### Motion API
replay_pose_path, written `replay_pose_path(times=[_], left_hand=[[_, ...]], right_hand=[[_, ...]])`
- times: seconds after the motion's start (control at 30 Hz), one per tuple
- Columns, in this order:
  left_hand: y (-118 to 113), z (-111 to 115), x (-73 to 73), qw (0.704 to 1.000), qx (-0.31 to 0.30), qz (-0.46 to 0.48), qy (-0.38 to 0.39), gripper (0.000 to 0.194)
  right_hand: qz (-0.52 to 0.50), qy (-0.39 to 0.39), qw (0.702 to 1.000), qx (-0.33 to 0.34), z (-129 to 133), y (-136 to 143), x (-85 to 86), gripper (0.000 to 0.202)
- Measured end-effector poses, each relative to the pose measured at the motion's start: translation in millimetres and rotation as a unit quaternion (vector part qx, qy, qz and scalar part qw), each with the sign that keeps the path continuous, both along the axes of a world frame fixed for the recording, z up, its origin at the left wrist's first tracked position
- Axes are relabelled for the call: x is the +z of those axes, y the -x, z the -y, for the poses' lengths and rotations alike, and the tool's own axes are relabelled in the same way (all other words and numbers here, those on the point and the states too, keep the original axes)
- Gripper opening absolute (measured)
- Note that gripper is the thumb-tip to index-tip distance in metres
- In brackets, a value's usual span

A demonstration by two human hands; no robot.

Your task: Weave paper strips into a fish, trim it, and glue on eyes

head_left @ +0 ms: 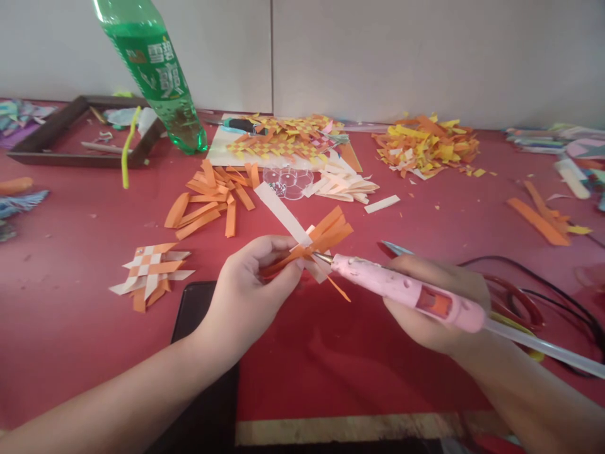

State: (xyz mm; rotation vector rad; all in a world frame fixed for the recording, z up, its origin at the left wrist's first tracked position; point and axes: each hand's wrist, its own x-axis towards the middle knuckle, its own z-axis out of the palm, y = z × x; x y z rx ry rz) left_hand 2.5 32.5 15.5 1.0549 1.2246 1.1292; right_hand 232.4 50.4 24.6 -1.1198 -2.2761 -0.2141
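Between the thumb and fingers of my left hand (255,290) is a small bundle of crossed orange and cream paper strips (331,232). One long cream strip sticks up from it toward the back. My right hand (435,302) is closed around a pink hot glue gun (373,280), with a clear glue stick (543,347) coming out of its rear. The metal nozzle meets the strips by my left thumb; whether glue is flowing I cannot tell. To the left lies a woven orange and cream checkered piece (150,271). Loose orange strips (208,198) and cream strips (345,181) lie behind my hands.
A green soda bottle (161,82) stands at the back left beside a dark frame (70,161). Woven yellow-orange pieces (278,146) and a scrap pile (428,145) lie at the back. Red-handled scissors (524,302) and a black cable (558,284) are at right; a black phone-like slab (193,309) is near my left wrist.
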Motion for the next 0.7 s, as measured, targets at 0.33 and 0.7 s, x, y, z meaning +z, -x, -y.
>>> replay_pose_path(times=[0.33,0.7], left_hand=[[0,-2,1.8,1.000,0.021,0.004,0.021,0.011],[1,-2,-2.4,0.995,0.032,0.090,0.012,0.009]], right_hand=[[-0.038,0.024,0.999,0.012,1,-3,-10.6,0.016],[-0.036,0.067,0.997,-0.002,1,-5,-6.0,0.014]])
